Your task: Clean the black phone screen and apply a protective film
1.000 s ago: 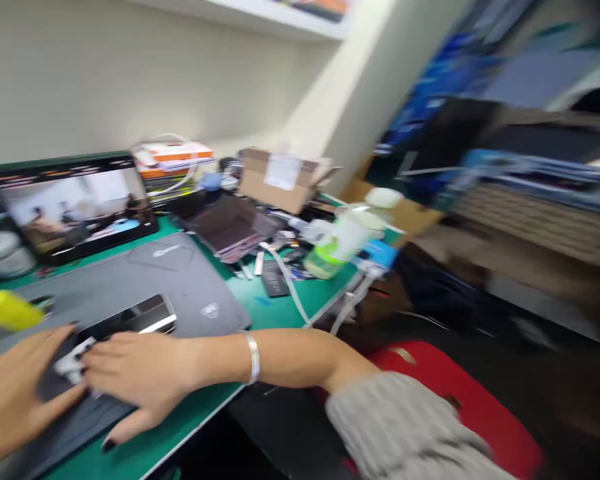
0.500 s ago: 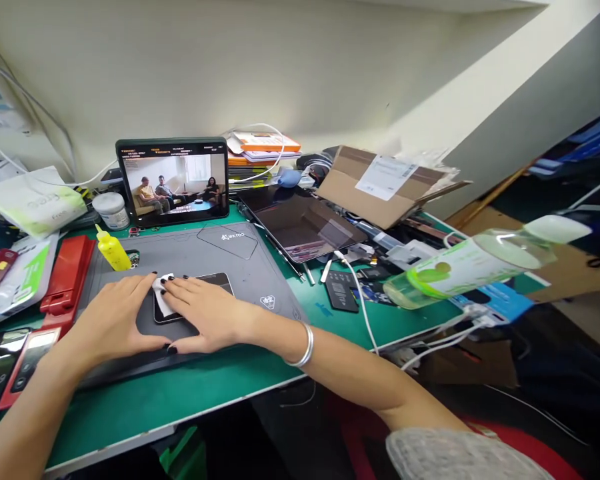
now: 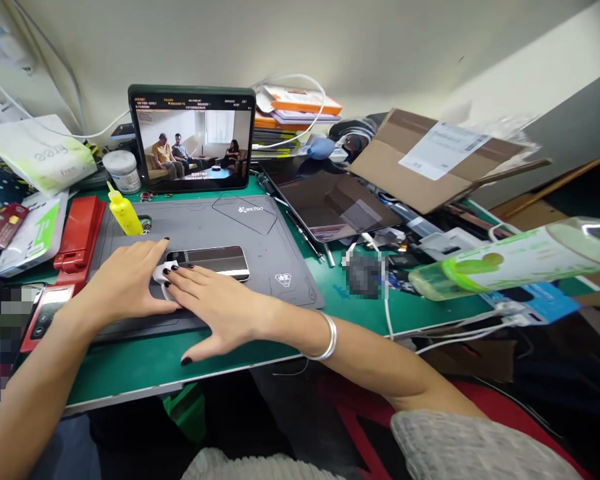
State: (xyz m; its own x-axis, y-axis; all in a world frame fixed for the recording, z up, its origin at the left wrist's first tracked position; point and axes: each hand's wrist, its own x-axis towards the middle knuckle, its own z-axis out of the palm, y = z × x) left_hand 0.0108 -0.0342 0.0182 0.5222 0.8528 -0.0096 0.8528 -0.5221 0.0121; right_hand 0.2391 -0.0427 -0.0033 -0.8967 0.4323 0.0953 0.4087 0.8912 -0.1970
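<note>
White cloth [image 3: 160, 273] shifted to the left end of the smartphone [image 3: 207, 262], pinned by spread left hand [image 3: 123, 283] and right hand [image 3: 220, 308].

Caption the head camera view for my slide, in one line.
Left hand and right hand press a white wipe against a smartphone on a grey WKTOO mat.

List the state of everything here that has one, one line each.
Phone: flat on the gray mat, screen up.
White cloth: under the fingers, at the phone's edge.
Left hand: resting on the mat, reaching the cloth.
Right hand: fingers on the cloth and phone's edge.
Tablet: upright, playing a video.
Yellow bottle: standing upright.
</note>
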